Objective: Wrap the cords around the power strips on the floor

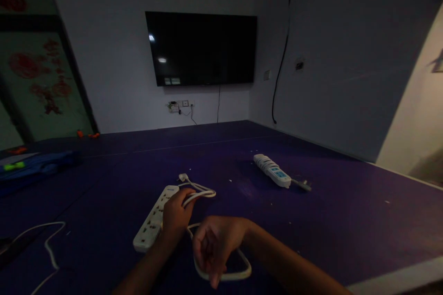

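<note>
A white power strip (155, 221) lies at a slant on the purple surface, just left of my left hand (178, 212). That hand is closed around folded lengths of the strip's white power cord (207, 193). The cord's plug (183, 177) rests beyond my fingers, near the strip's far end. My right hand (216, 246) is turned with its fingers curled in on the same cord, and a loose loop hangs around and below it. The exact grip point inside the right hand is partly hidden by the fingers.
A second power strip (273, 171), wrapped in its cord, lies to the right with its grey plug (302, 185). Another thin white cable (51, 253) curves at the lower left. Blue cloth (44, 166) lies far left. A television (204, 48) hangs on the wall.
</note>
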The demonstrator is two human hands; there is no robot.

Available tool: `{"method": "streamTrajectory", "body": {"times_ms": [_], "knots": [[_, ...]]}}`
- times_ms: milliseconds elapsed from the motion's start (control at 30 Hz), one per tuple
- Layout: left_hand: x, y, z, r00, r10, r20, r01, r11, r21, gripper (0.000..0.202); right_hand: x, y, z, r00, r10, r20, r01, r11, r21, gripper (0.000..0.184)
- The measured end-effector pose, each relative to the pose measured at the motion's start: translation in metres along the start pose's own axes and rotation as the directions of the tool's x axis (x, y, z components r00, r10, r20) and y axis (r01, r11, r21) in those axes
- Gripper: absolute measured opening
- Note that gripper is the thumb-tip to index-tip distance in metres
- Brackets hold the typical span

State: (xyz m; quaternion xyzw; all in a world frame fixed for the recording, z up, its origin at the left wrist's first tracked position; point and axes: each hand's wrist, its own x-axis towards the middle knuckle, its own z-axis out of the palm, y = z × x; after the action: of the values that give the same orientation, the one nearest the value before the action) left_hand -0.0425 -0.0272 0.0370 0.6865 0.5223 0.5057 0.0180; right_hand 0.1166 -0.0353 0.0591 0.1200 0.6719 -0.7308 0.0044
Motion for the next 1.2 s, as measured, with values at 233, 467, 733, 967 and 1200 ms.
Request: {"method": "streamTrajectory", "body": {"times_ms": [233,467,733,967,1200], "knots": [[-0.005,-0.004,0.0,0.991,0.135,0.02,-0.136,0.988,0.066,0.02,-0.009,0.002,-0.034,0.353,-0.628,-0.694,0.045,0.752,-0.658,0.025],[-0.01,-0.003,0.003,0.936,0.351,-0.003,-0.347,0.926,0.15,0.02,-0.017,0.005,-0.039,0.435,-0.808,-0.397,-0.265,0.306,-0.914,0.027],[-0.014,-0.002,0.008,0.899,0.439,0.007,-0.429,0.875,0.224,0.032,-0.017,0.004,-0.042,0.583,-0.63,-0.512,-0.445,0.28,-0.851,0.026],[-0.013,0.001,0.007,0.883,0.467,-0.046,-0.438,0.855,0.277,0.045,-0.027,0.009,-0.065,0.344,-0.602,-0.721,-0.647,0.405,-0.646,0.024],[-0.011,-0.005,0.01,0.936,0.352,-0.025,-0.325,0.888,0.325,0.049,-0.036,0.023,-0.092,0.026,-0.579,-0.815,-0.567,0.663,-0.489,0.03]]}}
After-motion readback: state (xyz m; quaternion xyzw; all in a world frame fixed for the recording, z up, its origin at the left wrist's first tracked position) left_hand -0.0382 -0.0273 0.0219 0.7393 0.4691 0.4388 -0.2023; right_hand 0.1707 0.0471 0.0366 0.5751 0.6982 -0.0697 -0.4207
